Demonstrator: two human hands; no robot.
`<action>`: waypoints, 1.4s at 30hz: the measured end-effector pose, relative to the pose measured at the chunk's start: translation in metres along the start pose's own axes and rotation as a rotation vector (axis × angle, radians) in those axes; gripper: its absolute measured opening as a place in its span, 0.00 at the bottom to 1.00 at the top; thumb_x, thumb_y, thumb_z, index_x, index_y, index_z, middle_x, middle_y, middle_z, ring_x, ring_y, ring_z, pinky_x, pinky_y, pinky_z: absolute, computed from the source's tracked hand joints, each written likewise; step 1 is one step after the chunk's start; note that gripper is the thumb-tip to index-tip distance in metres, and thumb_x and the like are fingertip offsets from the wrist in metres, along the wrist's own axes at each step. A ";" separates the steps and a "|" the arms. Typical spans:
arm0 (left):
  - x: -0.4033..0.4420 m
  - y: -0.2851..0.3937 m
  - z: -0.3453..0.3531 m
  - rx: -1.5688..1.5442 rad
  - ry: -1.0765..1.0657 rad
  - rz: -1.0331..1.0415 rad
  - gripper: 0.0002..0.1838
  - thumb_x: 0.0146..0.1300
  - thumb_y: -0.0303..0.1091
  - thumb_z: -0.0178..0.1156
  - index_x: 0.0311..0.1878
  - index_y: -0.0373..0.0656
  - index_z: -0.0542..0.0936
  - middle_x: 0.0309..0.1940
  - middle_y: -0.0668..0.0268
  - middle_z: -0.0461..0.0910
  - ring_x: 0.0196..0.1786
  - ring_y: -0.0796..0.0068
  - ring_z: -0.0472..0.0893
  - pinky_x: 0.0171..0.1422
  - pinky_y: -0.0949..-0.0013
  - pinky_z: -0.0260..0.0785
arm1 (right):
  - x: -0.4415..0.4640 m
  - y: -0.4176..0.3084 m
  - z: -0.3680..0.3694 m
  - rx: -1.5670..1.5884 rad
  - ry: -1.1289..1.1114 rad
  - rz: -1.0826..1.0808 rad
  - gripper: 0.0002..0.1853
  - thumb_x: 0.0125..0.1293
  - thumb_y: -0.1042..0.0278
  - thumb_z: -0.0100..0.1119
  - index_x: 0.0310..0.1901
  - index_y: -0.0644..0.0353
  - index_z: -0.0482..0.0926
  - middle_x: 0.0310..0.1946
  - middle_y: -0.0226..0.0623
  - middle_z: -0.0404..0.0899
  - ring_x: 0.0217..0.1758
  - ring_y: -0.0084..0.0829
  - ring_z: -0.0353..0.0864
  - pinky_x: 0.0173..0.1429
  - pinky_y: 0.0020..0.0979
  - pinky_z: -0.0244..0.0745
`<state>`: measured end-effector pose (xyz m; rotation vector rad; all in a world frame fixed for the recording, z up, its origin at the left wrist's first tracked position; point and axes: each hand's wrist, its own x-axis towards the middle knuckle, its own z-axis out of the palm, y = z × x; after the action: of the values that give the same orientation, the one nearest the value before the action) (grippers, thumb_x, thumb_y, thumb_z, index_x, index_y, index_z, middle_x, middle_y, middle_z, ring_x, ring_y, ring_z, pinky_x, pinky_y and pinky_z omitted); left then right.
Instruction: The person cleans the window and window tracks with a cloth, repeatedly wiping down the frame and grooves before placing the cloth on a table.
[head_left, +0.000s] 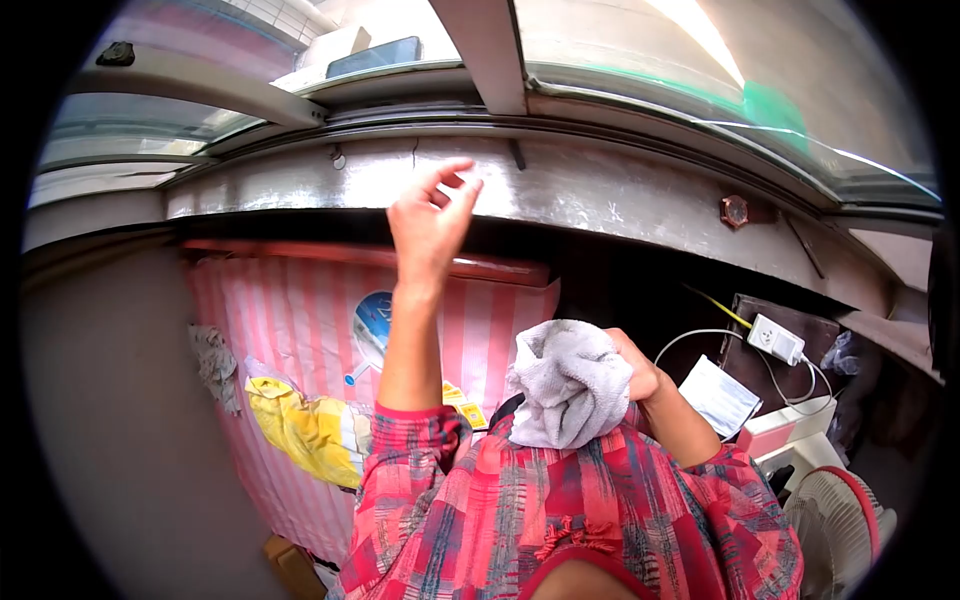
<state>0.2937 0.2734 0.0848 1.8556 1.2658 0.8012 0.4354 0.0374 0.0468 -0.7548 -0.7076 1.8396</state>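
Observation:
My right hand grips a crumpled light-grey cloth close to my chest. The cloth looks like terry towelling and hides part of the fingers. Stretched out ahead, my left hand is over the window sill. Its thumb and forefinger are apart, with nothing visible between them; the other fingers are partly curled. Just beyond its fingertips, a short dark piece lies on the sill by the window frame. Whether the left hand touches the sill, I cannot tell.
A watch lies on the sill at right. Below are a pink-striped cover, yellow fabric and a grey rag. On the right are a power strip with cables, a white paper and a fan.

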 end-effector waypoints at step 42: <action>0.127 0.032 0.024 0.562 -0.097 -0.341 0.08 0.45 0.34 0.66 0.27 0.40 0.85 0.30 0.51 0.83 0.39 0.52 0.84 0.45 0.58 0.75 | 0.142 -0.044 -0.002 0.136 -0.131 0.256 0.43 0.38 0.62 0.69 0.60 0.68 0.69 0.55 0.37 0.76 0.58 0.26 0.73 0.65 0.30 0.64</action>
<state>0.3696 0.3803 0.1104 1.9793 1.8090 0.1730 0.4164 0.1847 0.0519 -0.6641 -0.5821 2.1619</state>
